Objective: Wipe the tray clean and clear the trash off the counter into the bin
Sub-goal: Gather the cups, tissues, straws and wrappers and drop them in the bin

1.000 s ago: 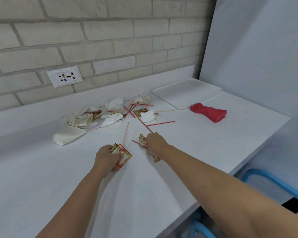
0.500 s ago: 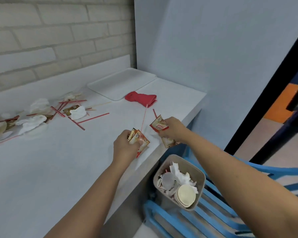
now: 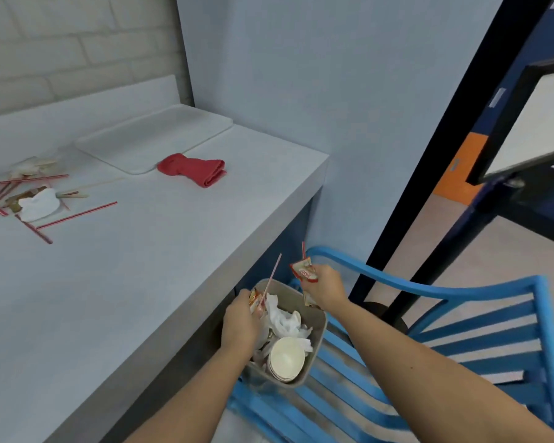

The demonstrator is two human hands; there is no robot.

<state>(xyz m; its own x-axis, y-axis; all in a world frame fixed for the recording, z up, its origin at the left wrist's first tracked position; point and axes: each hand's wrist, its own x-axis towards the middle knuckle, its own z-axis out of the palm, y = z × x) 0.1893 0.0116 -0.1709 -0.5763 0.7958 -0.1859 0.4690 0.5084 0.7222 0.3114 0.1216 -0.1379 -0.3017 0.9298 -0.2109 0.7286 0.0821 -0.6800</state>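
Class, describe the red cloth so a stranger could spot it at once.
Find the white counter against the brick wall. At its far end lies a white tray; the red cloth sits by its near edge. It is bunched and solid red, unlike the thin straws further left.

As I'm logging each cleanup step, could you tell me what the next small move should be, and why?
Probably open both hands now. The left hand grips wrappers and a straw directly above the bin, and the right hand pinches a sachet near its far rim, so they should drop in. More straws and napkins wait on the counter.
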